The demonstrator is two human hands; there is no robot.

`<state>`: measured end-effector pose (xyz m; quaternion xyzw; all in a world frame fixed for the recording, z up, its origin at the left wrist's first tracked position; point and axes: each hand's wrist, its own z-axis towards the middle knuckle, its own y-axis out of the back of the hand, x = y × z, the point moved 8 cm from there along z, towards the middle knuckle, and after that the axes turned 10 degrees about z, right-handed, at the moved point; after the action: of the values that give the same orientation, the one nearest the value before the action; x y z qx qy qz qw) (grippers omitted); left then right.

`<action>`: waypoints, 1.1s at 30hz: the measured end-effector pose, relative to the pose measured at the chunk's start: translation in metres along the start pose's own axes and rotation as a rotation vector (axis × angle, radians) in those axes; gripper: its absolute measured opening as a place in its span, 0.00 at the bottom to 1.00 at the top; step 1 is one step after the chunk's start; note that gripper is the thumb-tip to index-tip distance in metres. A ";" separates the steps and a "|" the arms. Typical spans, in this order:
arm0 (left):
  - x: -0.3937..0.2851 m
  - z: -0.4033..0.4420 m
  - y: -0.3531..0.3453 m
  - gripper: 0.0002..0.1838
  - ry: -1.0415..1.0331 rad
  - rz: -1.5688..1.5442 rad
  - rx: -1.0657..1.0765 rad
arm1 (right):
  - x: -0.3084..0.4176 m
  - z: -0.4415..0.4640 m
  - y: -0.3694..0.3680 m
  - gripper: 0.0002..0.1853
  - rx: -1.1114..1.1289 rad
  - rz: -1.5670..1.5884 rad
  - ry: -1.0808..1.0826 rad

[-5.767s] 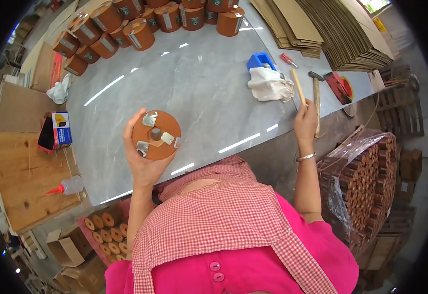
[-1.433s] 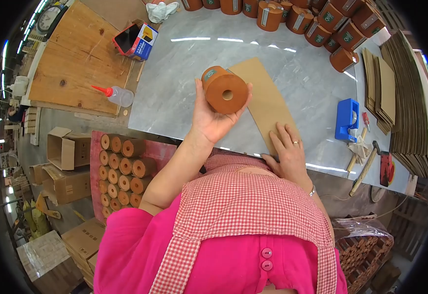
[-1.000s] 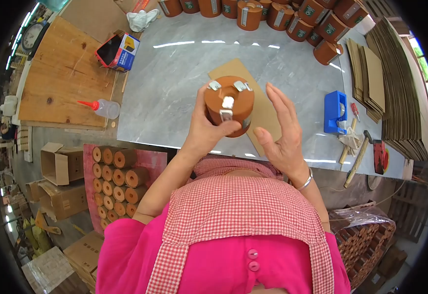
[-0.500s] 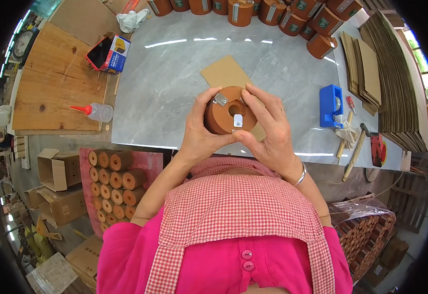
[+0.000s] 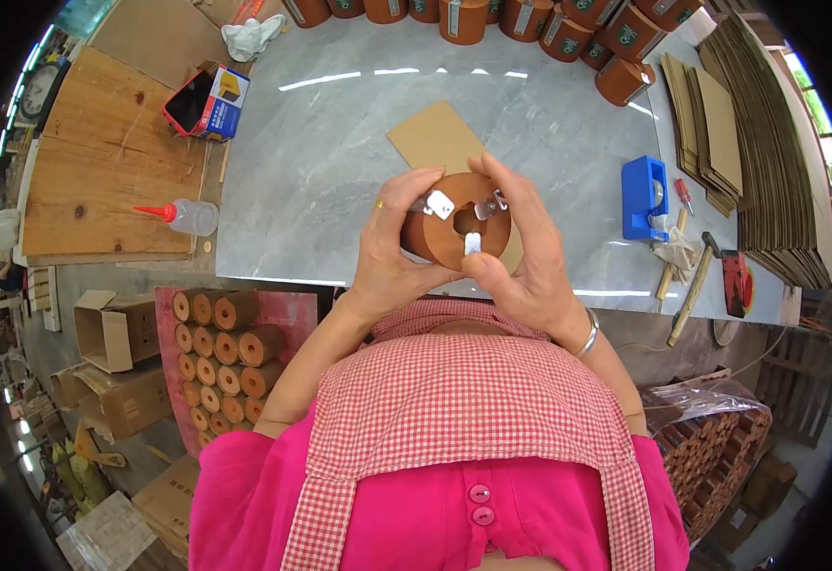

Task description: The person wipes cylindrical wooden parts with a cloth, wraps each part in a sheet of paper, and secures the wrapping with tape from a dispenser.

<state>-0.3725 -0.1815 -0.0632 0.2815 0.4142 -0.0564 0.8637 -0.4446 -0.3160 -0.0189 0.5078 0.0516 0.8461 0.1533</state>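
Note:
Between both hands is a brown-orange cylinder [image 5: 427,240] with a hole in the middle of its top face. Three metal tabs are around the hole: one at upper left [image 5: 440,204], one at upper right [image 5: 488,208] and one at the bottom [image 5: 473,245]. My left hand [image 5: 383,243] is closed around the cylinder's left side. Opposite it, my right hand [image 5: 535,252] grips the right side, its thumb at the bottom tab. Beyond the cylinder, a flat cardboard piece [image 5: 435,133] lies on the grey tabletop [image 5: 321,171].
Several finished-looking brown cylinders [image 5: 464,21] line the far edge. At right are a blue tape dispenser [image 5: 640,198], a hammer [image 5: 692,290], a screwdriver [image 5: 684,194] and cardboard stacks [image 5: 763,162]. A red-tipped bottle [image 5: 192,218] and a blue-red box [image 5: 221,107] are at left.
The cylinder has shifted slightly right and turned in my hands. Its upper-right metal tab now shows. My right fingers have moved, and the thumb is now at the bottom tab.

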 end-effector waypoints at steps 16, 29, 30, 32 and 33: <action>-0.021 -0.001 0.000 0.51 -0.280 0.226 -0.077 | -0.019 0.002 0.000 0.28 0.051 0.116 -0.166; 0.065 -0.030 -0.006 0.39 0.826 -0.751 -0.009 | -0.069 -0.082 0.027 0.41 0.221 -0.700 -0.383; 0.057 -0.028 -0.014 0.40 0.841 -0.991 0.075 | -0.071 -0.087 0.023 0.42 0.241 -0.737 -0.380; 0.062 -0.031 -0.024 0.44 0.906 -1.262 0.057 | -0.076 -0.091 0.016 0.42 0.249 -0.788 -0.361; 0.064 -0.034 -0.030 0.46 0.937 -1.398 0.049 | -0.077 -0.091 0.013 0.42 0.238 -0.804 -0.348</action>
<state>-0.3638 -0.1798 -0.1409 -0.0269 0.8076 -0.4645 0.3622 -0.4933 -0.3461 -0.1247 0.5964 0.3149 0.6095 0.4167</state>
